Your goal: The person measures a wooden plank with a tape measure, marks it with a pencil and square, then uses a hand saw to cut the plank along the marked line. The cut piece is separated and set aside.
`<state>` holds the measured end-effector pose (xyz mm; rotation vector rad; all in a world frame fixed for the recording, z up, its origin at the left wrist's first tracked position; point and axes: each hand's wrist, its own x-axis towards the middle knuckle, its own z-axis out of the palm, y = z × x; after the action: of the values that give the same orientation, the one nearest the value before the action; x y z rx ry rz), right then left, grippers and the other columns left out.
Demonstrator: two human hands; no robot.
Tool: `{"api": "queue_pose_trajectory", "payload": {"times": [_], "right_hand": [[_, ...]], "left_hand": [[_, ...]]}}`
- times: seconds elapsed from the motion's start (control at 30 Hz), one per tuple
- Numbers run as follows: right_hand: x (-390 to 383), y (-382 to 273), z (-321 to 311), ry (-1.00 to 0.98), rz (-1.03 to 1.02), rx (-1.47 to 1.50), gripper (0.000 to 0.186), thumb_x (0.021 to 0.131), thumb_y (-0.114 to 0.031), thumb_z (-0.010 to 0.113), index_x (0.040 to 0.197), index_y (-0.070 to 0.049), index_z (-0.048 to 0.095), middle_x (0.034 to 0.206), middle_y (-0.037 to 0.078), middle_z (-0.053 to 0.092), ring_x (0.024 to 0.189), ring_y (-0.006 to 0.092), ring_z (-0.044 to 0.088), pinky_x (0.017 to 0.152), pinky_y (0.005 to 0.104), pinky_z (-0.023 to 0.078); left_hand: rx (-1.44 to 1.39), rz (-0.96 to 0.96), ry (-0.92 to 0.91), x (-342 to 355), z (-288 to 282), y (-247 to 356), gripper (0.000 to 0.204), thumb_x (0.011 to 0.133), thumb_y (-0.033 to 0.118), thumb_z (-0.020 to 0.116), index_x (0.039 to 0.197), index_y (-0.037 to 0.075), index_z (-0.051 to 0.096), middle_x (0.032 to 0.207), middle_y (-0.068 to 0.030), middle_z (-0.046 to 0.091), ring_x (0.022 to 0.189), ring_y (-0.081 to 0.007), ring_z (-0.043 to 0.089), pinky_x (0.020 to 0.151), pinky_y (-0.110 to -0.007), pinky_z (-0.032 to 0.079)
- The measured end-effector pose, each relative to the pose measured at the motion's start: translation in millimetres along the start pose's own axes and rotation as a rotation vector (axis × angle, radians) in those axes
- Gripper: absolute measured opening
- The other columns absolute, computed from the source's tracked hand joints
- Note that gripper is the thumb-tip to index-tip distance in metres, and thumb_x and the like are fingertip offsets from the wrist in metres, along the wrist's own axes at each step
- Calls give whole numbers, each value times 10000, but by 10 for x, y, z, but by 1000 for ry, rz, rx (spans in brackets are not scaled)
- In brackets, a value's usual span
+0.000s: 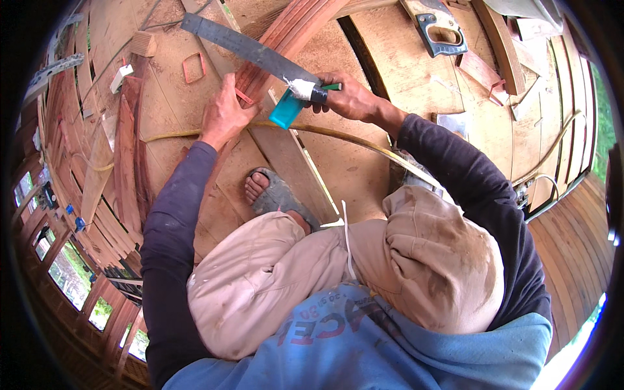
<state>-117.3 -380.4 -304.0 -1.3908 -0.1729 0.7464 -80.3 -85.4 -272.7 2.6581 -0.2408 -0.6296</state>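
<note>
My left hand (pixel 223 114) grips the long reddish wooden piece (pixel 292 29), which runs diagonally away to the top; a small red strip (pixel 244 95) lies by my fingertips. My right hand (pixel 348 97) is closed round the near end of a flat dark metal blade (pixel 237 49), wrapped in white and black material, along with a teal plastic piece (pixel 285 110) hanging below it. The blade crosses over the wooden piece, pointing up-left. Whether it touches the wood is hard to tell.
Wooden planks form the floor (pixel 162 104), with my sandalled foot (pixel 266 192) on them. A yellow hose (pixel 335 133) curves across. A handsaw (pixel 441 36) and wood offcuts (pixel 481 75) lie at top right. Loose boards (pixel 127 156) and cables lie left, near railings (pixel 52 266).
</note>
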Motion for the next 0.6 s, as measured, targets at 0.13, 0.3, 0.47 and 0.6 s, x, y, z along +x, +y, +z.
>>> {"api": "queue_pose_trajectory", "payload": {"times": [0.13, 0.3, 0.47, 0.6], "right_hand": [[-58, -12, 9, 22, -2, 2, 408, 945, -295, 610, 1236, -21, 693, 925, 41, 713, 801, 129, 650, 670, 291, 516], [32, -9, 49, 11, -19, 15, 405, 946, -309, 616, 1220, -22, 698, 924, 46, 716, 798, 130, 649, 667, 293, 516], [100, 64, -17, 18, -42, 43, 391, 948, -309, 603, 1196, -23, 705, 914, 39, 710, 792, 124, 645, 673, 292, 518], [180, 102, -49, 12, -24, 50, 385, 959, -330, 595, 1171, -30, 711, 917, 32, 708, 793, 120, 646, 686, 284, 522]], "left_hand": [[-131, 106, -78, 135, -195, -146, 763, 778, 244, 865, 1392, -9, 489, 1288, -188, 645, 1182, -320, 644, 1030, -410, 486], [-503, 80, -210, 321, -158, -465, 824, 759, 288, 879, 1398, -72, 502, 1303, -164, 635, 1206, -263, 609, 1066, -377, 454], [-828, -117, -406, 387, -226, -314, 797, 784, 301, 798, 1414, -89, 505, 1312, -161, 632, 1184, -226, 607, 1052, -337, 449], [-763, -152, -434, 448, -282, -329, 741, 808, 305, 703, 1409, -89, 523, 1303, -148, 640, 1166, -211, 611, 1022, -317, 458]]}}
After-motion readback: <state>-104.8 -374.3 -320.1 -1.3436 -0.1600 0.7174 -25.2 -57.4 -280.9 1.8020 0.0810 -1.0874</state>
